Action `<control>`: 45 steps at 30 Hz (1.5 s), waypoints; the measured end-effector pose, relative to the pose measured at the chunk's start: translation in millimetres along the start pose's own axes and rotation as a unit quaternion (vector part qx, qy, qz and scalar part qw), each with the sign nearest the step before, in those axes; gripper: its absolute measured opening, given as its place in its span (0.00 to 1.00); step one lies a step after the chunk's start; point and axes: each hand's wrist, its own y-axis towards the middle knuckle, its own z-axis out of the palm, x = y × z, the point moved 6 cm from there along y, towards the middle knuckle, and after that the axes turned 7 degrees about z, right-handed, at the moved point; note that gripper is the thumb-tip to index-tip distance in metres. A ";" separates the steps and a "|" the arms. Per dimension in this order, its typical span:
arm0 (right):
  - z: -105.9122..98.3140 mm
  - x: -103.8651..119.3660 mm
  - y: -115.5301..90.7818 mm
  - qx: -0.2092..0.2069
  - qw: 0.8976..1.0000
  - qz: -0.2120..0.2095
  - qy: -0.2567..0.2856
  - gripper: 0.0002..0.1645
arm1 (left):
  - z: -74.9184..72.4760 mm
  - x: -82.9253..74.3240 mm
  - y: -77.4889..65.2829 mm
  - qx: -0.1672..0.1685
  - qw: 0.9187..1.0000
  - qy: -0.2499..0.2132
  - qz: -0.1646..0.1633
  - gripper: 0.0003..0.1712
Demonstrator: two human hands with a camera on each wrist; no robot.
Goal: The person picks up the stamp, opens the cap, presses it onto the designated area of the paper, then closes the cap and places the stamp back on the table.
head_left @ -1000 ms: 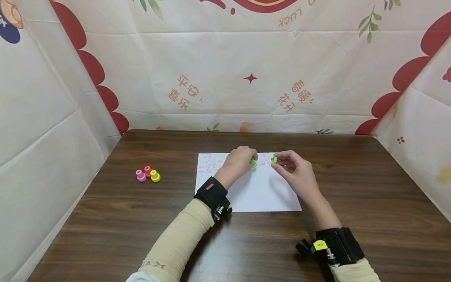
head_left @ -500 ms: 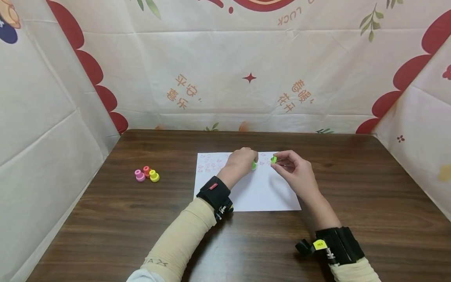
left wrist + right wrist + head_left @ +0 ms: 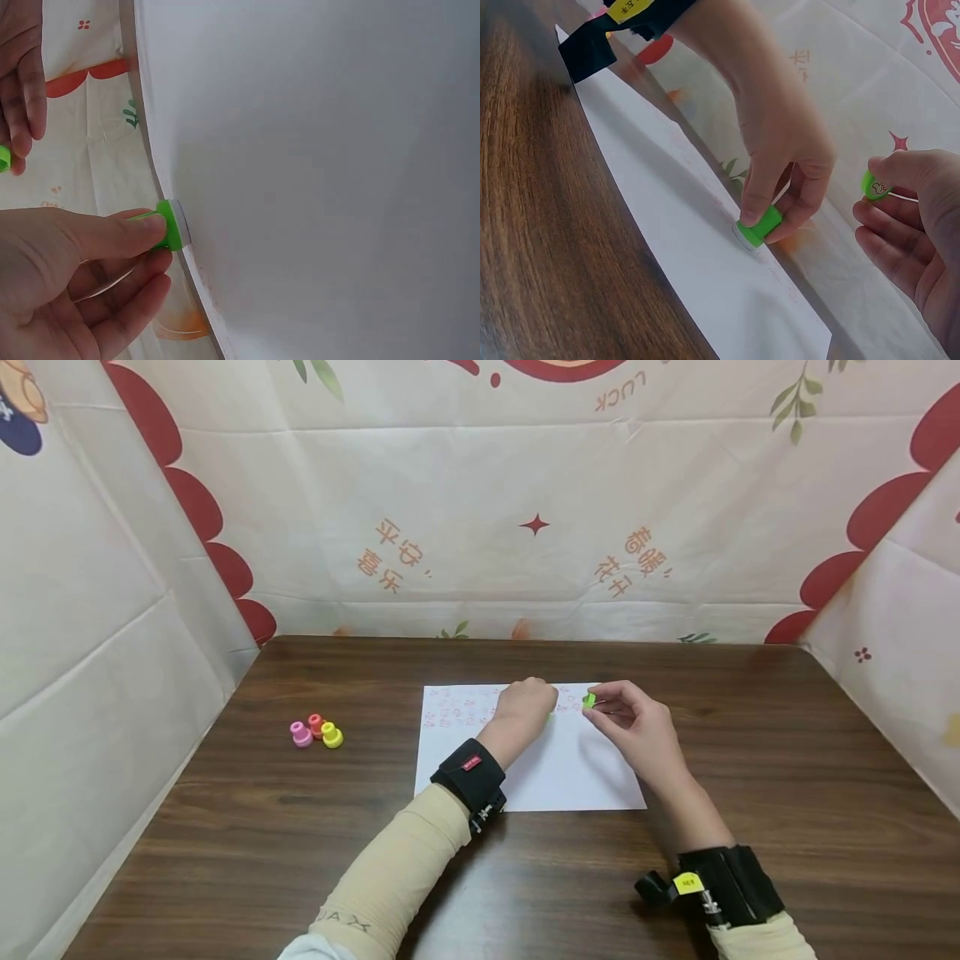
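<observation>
My left hand (image 3: 527, 712) pinches a small green stamp (image 3: 763, 225) between thumb and fingers, over the upper part of a white paper sheet (image 3: 577, 777). The stamp's pale base faces down, right at the paper in the right wrist view. In the head view the hand hides most of the stamp. Rows of small red prints (image 3: 450, 706) run along the sheet's top. Beside it, above the sheet's upper right corner, my right hand (image 3: 639, 727) holds a small green cap (image 3: 876, 185) by thumb and fingertips. The cap bears a little dark drawing.
On the brown wooden table (image 3: 225, 827), left of the paper, stand a pink stamp (image 3: 301, 734), a red stamp (image 3: 316, 725) and a yellow stamp (image 3: 332, 736), close together. A printed white cloth (image 3: 465, 477) hangs behind and along both sides.
My left hand has moved a little to the right along the prints, and the green stamp is now more hidden under it. The right hand holds the cap almost still.
</observation>
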 end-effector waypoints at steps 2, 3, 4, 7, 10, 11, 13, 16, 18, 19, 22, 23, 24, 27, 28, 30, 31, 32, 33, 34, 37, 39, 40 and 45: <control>-1.1 1.4 -0.3 0.000 1.000 -0.002 -0.004 0.17 | -2.0 -2.2 0.1 -0.002 1.000 0.009 0.003 0.15; -1.6 1.6 -0.2 0.000 1.000 -0.003 -0.004 0.17 | -3.0 -3.1 0.3 -0.003 1.000 0.012 0.003 0.15; -2.0 2.0 -0.2 0.000 1.000 -0.003 -0.006 0.17 | -3.9 -3.8 0.5 -0.003 1.000 0.014 0.004 0.15; -3.1 2.5 0.2 0.000 1.000 -0.002 -0.008 0.17 | -6.1 -4.8 1.2 -0.004 1.000 0.010 0.001 0.14; -3.4 1.7 0.8 0.001 1.000 0.000 -0.012 0.17 | -7.1 -5.3 2.3 -0.004 1.000 0.012 -0.003 0.14; -3.4 1.3 1.0 0.002 1.000 0.001 -0.013 0.17 | -7.0 -5.4 2.7 -0.003 1.000 0.015 -0.004 0.14; -3.1 0.4 1.2 0.002 1.000 0.002 -0.017 0.16 | -6.6 -5.7 3.5 -0.003 1.000 0.019 -0.006 0.13; -2.7 -0.3 0.9 0.001 1.000 0.003 -0.022 0.16 | -5.7 -5.7 4.0 0.001 1.000 0.021 -0.006 0.13; -2.5 -0.1 0.5 0.000 1.000 0.002 -0.023 0.16 | -5.3 -5.5 4.0 0.003 1.000 0.019 -0.007 0.13; -2.6 0.0 0.3 0.000 1.000 0.002 -0.023 0.16 | -5.2 -5.3 4.0 0.004 1.000 0.017 -0.007 0.13; -2.5 1.5 -0.2 0.000 1.000 -0.001 -0.018 0.16 | -5.8 -4.7 3.7 0.005 1.000 0.014 -0.007 0.12; -2.5 1.9 -0.3 0.000 1.000 -0.001 -0.016 0.16 | -6.1 -4.5 3.6 0.005 1.000 0.014 -0.007 0.12; -2.6 2.3 -0.5 0.000 1.000 -0.002 -0.014 0.16 | -6.4 -4.4 3.7 0.004 1.000 0.016 -0.007 0.12; -3.0 3.4 -1.4 -0.002 1.000 -0.001 -0.013 0.17 | -6.9 -3.9 4.3 0.002 1.000 0.020 -0.004 0.11; -3.0 3.7 -1.7 -0.002 1.000 0.000 -0.013 0.17 | -6.9 -3.9 4.5 0.001 1.000 0.022 -0.004 0.11; -3.1 4.0 -2.4 -0.003 1.000 0.002 -0.017 0.18 | -6.8 -3.7 4.7 0.001 1.000 0.024 -0.005 0.11; -2.9 4.3 -2.8 -0.002 1.000 0.003 -0.019 0.17 | -6.4 -3.4 4.7 0.002 1.000 0.023 -0.006 0.11; -2.8 4.4 -3.1 -0.002 1.000 0.003 -0.021 0.18 | -6.1 -3.3 4.7 0.003 1.000 0.023 -0.007 0.11; -2.5 4.7 -3.4 -0.001 1.000 0.004 -0.022 0.17 | -5.8 -3.1 4.7 0.004 1.000 0.023 -0.008 0.11; -2.3 4.7 -3.6 -0.001 1.000 0.004 -0.023 0.17 | -5.4 -3.0 4.7 0.006 1.000 0.022 -0.009 0.11; -1.3 4.6 -4.3 0.001 1.000 0.009 -0.024 0.17 | -4.4 -2.6 4.9 0.006 1.000 0.022 -0.011 0.11; -0.6 4.4 -5.0 0.002 1.000 0.013 -0.025 0.17 | -3.4 -2.2 4.8 0.006 1.000 0.022 -0.011 0.11; -0.2 4.4 -5.3 0.003 1.000 0.014 -0.026 0.17 | -2.9 -2.1 4.6 0.006 1.000 0.022 -0.011 0.11; 0.4 5.6 -6.6 0.004 1.000 0.012 -0.022 0.17 | -1.9 -1.7 3.2 0.002 1.000 0.022 -0.011 0.11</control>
